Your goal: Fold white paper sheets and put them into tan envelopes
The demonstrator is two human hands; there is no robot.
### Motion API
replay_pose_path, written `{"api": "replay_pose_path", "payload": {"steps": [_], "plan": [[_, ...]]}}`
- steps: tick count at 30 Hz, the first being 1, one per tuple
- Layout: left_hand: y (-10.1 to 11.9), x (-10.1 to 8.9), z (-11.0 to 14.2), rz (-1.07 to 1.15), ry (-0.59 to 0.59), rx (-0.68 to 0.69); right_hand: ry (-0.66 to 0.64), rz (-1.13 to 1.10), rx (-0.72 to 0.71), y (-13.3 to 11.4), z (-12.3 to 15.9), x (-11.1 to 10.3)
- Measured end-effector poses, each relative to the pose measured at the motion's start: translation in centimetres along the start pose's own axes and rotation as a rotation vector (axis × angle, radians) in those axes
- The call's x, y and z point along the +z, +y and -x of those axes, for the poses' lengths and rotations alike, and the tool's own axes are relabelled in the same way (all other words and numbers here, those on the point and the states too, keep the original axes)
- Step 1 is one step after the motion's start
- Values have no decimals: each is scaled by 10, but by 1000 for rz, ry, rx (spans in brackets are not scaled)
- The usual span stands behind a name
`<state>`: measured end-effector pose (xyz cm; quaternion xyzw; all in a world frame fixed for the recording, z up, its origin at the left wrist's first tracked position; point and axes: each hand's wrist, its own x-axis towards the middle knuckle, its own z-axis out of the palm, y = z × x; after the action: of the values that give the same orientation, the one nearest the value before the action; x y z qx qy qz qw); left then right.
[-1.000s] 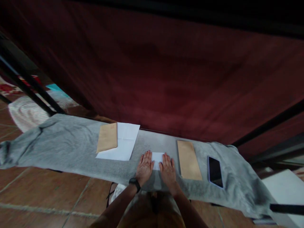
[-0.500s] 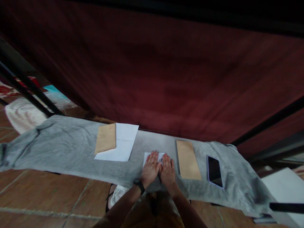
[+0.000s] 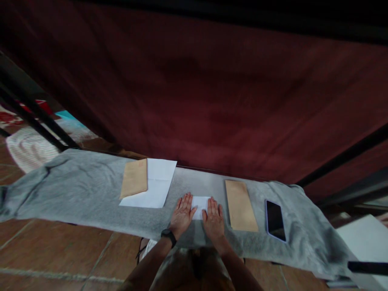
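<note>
A small folded piece of white paper (image 3: 200, 207) lies on the grey cloth in front of me. My left hand (image 3: 182, 215) presses flat over its left edge, fingers stretched out, a dark watch on the wrist. Over the right edge rests my right hand (image 3: 214, 219), also flat with fingers extended. The paper's middle shows between the two hands; its sides are hidden under them. Just right of my right hand is a brown envelope (image 3: 241, 205).
Another brown envelope (image 3: 134, 177) overlaps a larger creased white sheet (image 3: 157, 190) to the left. At the right a phone (image 3: 275, 220) lies on the grey cloth (image 3: 91, 190). A dark red curtain (image 3: 206, 101) hangs behind, between black metal bars (image 3: 348, 153).
My left hand has slid left, away from my right hand, baring the middle of the white paper. The right hand has stayed nearly in place.
</note>
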<state>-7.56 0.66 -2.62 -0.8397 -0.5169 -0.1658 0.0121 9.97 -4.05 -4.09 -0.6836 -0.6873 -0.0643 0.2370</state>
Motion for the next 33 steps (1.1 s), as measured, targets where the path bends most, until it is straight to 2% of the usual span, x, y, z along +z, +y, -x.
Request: {"api": "replay_pose_path", "payload": {"steps": [5, 9, 11, 16, 23, 26, 31, 33], "plan": [[-2, -3, 2, -27, 5, 6, 31, -29, 0, -9, -2, -7], [-1, -1, 1, -13, -2, 4, -25, -69, -100, -23, 3, -9], [-1, 0, 1, -7, -8, -6, -42, -67, -100, -25, 9, -9], [-1, 1, 2, 2, -20, -19, 5, -14, -24, -10, 23, -7], [-3, -5, 2, 17, -39, 0, 29, 25, -29, 0, 27, -5], [0, -12, 13, 18, -43, 22, 35, 31, -41, -1, 28, -6], [9, -17, 51, 40, -41, 171, 33, 28, -43, 0, 30, -7], [12, -17, 64, 36, -25, 165, 18, 36, -37, 0, 30, -8]]}}
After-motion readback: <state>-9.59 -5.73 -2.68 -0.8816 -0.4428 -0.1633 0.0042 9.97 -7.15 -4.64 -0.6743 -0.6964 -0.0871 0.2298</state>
